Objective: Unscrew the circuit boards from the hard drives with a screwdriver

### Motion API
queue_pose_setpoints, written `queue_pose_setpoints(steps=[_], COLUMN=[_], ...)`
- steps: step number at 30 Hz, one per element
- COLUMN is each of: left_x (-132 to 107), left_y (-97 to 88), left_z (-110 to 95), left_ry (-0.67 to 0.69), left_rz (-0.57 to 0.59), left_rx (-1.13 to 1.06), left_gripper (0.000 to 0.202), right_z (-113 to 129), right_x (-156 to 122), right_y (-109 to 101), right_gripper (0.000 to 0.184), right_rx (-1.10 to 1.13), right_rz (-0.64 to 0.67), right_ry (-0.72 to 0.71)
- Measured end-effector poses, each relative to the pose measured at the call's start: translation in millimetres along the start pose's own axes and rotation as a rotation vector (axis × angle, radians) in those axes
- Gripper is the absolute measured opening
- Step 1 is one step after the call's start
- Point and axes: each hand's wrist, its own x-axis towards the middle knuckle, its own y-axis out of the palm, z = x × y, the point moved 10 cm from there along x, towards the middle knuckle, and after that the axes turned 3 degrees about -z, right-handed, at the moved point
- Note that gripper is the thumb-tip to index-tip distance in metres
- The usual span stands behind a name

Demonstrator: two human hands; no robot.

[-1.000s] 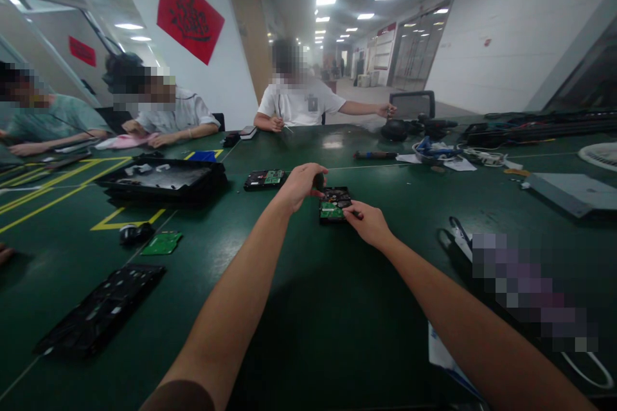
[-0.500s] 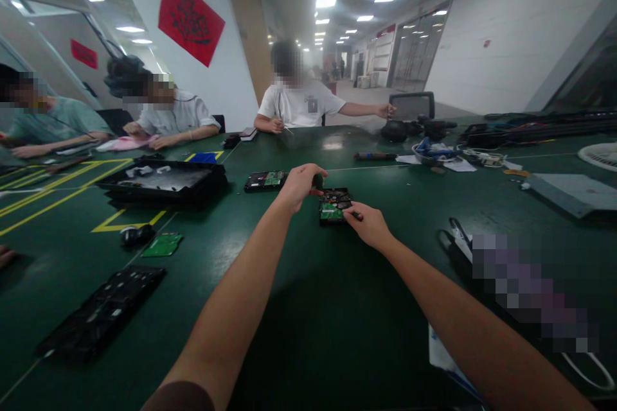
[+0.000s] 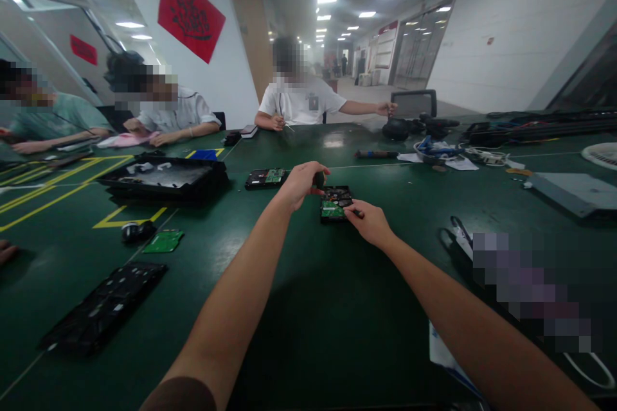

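- Drive (image 3: 336,204), black with a green circuit board (image 3: 331,209), lay on our green table (image 3: 337,308) between our hands.
- Left hand (image 3: 303,183): we held its fingers curled at the drive's far left corner; whether they gripped the dark shape (image 3: 319,180) between them, we could not tell.
- Right hand (image 3: 370,221): we had its fingers closed on a small dark piece (image 3: 357,213) at the drive's right edge.
- Second drive (image 3: 265,178) lay just left of our left hand.
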Motion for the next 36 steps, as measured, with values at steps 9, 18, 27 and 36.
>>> queue_pose_setpoints(steps=[9,18,27,36], left_x=[5,2,7,0], left_y=[1.6,7.2,-6.7,3.9], left_z=[8,14,9,6], left_ry=[-0.022,-0.092,-0.051,-0.070], left_rz=[-0.033,0.030,-0.012,0.070], left_rx=[-0.116,-0.126,-0.046,-0.089], left_gripper=[0.015,0.020,0.019,0.016], right_z=[-1,-2,-2,0], right_x=[0,0,1,1], right_y=[1,2,1,1], right_gripper=[0.017,0.017,0.018,0.019], right_rx=[0.006,0.017,-0.004,0.016], right_rz=[0.000,-0.013,-0.002,-0.001], right_ry=[-0.015,-0.033,-0.016,-0.021])
